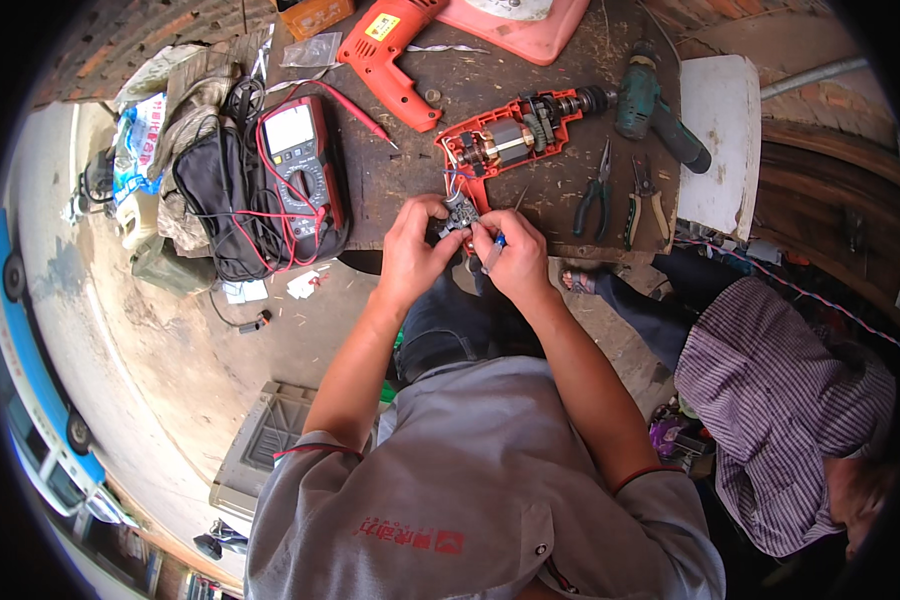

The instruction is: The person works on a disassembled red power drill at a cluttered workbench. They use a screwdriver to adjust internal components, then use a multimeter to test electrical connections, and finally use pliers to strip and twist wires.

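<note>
An opened power drill (510, 143) with an orange half-shell lies on the bench in front of me, its motor and gears bare. Wires run from it to a small grey part, perhaps the drill's switch (460, 214), at the bench's near edge. My left hand (415, 245) pinches this part from the left with thumb and fingers. From the right, my right hand (510, 255) closes in on the same part, fingertips touching it. A slim tool with a blue end (499, 241) sticks out between the right fingers; its kind is hidden.
Left on the bench is a red multimeter (303, 180) with leads on a black bag (220, 200). Beyond lies the orange casing half (380, 60). To the right are a green cordless drill (650, 110), dark pliers (592, 195) and light-handled pliers (645, 205). Another person (770, 400) sits at right.
</note>
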The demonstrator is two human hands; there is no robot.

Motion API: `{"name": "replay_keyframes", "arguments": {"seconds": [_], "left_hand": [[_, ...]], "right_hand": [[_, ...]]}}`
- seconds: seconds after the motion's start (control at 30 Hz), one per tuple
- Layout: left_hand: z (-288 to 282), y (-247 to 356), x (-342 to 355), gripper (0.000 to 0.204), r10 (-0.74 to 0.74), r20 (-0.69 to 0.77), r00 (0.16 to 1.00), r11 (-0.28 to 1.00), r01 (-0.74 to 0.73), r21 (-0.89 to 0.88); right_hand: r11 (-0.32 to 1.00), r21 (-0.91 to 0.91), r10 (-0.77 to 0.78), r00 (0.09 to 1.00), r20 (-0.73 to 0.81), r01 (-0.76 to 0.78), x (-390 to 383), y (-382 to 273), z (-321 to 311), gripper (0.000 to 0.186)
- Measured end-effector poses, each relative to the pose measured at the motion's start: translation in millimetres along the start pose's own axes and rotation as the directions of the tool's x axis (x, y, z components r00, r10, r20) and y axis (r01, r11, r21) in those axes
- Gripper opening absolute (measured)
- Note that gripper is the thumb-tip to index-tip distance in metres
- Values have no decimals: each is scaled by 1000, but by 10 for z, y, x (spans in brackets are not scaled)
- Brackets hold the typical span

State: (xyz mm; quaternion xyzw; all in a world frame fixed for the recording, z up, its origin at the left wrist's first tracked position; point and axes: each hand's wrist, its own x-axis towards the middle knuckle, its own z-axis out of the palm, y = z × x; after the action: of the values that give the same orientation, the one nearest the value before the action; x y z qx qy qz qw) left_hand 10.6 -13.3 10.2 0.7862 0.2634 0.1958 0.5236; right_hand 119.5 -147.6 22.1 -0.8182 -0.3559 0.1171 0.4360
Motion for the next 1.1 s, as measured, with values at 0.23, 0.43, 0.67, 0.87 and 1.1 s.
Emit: {"name": "replay_keyframes", "arguments": {"seconds": [0.23,0.43,0.67,0.87,1.1], "left_hand": [[-3,-47,-13,39,49,53,997,999,-48,-22],[-43,-245,-81,18,-173,-3,985,898,157,-411],[-253,-4,207,30,95,-162,982,880,-7,475],[-240,284,149,63,46,252,967,970,-104,221],[-84,267,147,61,-51,252,966,967,-16,256]], "right_hand": [[1000,-9,-28,999,-24,28,-17,45,18,14],[1000,-3,-6,1000,-14,6,14,56,-2,14],[997,-34,-70,997,-32,69,28,85,9,15],[998,13,-68,998,14,68,27,58,-62,16],[991,74,109,992,63,-114,43,-276,-602,22]]}}
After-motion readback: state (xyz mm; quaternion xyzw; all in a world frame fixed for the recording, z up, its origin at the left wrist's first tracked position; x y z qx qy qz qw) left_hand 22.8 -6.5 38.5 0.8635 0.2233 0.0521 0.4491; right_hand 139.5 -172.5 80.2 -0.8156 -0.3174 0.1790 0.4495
